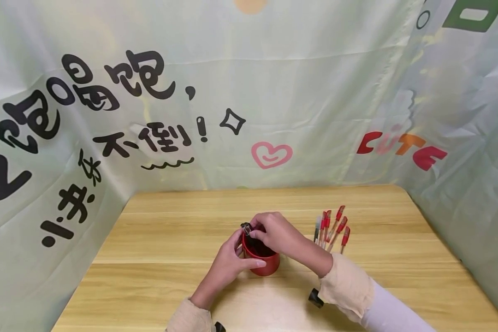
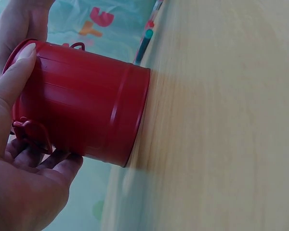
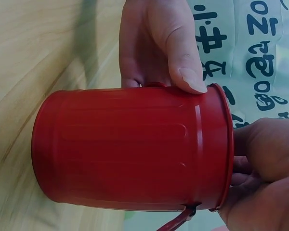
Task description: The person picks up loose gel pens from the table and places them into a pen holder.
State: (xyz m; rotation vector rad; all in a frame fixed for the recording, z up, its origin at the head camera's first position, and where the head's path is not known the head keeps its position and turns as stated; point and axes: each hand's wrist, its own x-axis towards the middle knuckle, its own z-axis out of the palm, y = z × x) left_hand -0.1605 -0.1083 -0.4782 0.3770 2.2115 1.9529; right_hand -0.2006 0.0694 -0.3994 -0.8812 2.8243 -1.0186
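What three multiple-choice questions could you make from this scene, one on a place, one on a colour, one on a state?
1. Where do the pens lie?
A. Inside the can
B. On the table, on the right hand's side of the can
C. On the table's near edge

2. What colour is the can?
A. Red
B. Blue
C. Silver

3. How does the can stand?
A. Tipped on its side
B. Lifted off the table
C. Upright on the table, held by the left hand

Answers:
1. B: the head view shows them fanned on the wood, apart from the can.
2. A: all three views show a red body.
3. C: its base sits on the wood, the left hand's thumb and fingers wrap its side, and the right hand is at its rim.
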